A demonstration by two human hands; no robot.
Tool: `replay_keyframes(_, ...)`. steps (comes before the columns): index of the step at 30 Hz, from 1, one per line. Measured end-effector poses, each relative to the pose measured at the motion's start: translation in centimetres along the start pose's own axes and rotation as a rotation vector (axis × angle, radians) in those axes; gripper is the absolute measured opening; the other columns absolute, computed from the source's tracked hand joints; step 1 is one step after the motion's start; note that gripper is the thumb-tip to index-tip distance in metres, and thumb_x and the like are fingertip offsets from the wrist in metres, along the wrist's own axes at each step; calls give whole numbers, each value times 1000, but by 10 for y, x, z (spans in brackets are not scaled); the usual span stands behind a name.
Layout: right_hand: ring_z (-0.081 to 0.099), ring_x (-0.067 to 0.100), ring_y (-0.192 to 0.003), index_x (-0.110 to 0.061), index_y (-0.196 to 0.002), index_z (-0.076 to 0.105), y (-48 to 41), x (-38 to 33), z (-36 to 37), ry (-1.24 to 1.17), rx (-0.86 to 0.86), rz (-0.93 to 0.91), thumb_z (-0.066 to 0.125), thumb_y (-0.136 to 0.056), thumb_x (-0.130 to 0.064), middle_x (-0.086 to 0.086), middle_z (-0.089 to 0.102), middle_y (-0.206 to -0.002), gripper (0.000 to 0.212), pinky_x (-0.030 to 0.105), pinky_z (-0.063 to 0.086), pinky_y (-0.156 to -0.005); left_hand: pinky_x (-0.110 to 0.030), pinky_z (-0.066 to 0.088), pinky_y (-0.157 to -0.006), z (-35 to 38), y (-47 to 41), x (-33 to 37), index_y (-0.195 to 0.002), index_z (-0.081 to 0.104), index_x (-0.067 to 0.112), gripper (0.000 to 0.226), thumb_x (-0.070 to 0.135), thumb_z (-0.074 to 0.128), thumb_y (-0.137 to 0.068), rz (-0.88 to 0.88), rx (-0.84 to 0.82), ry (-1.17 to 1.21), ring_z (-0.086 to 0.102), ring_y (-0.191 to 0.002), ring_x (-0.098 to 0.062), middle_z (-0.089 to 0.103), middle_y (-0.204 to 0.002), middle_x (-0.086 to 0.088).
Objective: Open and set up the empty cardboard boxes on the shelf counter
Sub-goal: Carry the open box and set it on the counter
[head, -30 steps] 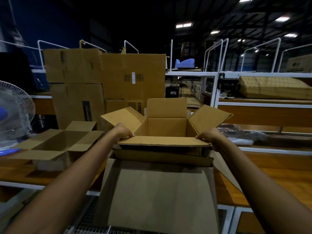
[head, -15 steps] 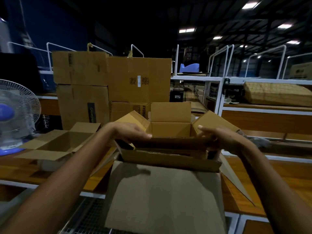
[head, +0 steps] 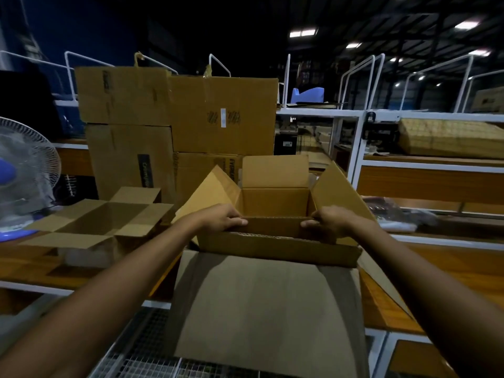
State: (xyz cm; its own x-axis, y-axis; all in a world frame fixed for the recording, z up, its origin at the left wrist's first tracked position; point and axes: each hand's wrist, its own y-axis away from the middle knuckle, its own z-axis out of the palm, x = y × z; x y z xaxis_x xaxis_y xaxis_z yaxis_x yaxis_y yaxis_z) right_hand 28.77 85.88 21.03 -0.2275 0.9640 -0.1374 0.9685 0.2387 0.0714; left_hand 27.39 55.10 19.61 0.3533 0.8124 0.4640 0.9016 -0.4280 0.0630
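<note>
Evidently the near flap (head: 272, 227) is the one being worked. The left hand (head: 218, 218) and the right hand (head: 330, 222) each grip its top edge near a corner, fingers curled over the inside and thumbs on the outside, likely so the crease bends evenly along its length. The cardboard box (head: 272, 203) sits at the front edge of the shelf counter (head: 436, 263), its near wall hanging past that edge toward the person, which keeps the flap within easy reach. Its far flap (head: 275, 171) stands up and the side flaps (head: 210, 192) splay outward, leaving the mouth open. A second box (head: 109, 216), already opened, rests toward the counter's left end, in front of stacked cartons (head: 218, 118).
</note>
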Motion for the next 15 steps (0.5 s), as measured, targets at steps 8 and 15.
replay_keyframes(8,61,14,-92,-24,-99,64,-12,6,2,-146,-261,50,45,-92,-66,-1,64,-101,48,32,49,-83,-33,51,-84,-16,-25,1,-88,71,27,24,33,52,-102,-55,-351,-27,64,-89,-14,69,-92,3)
replay_keyframes(15,61,24,-112,-28,-109,64,-74,19,-19,-205,-443,161,50,-86,-71,6,64,-124,50,47,48,-95,-48,55,-93,-31,-96,0,-131,60,22,57,62,56,-90,-238,-468,-88,69,-106,-22,68,-121,-3)
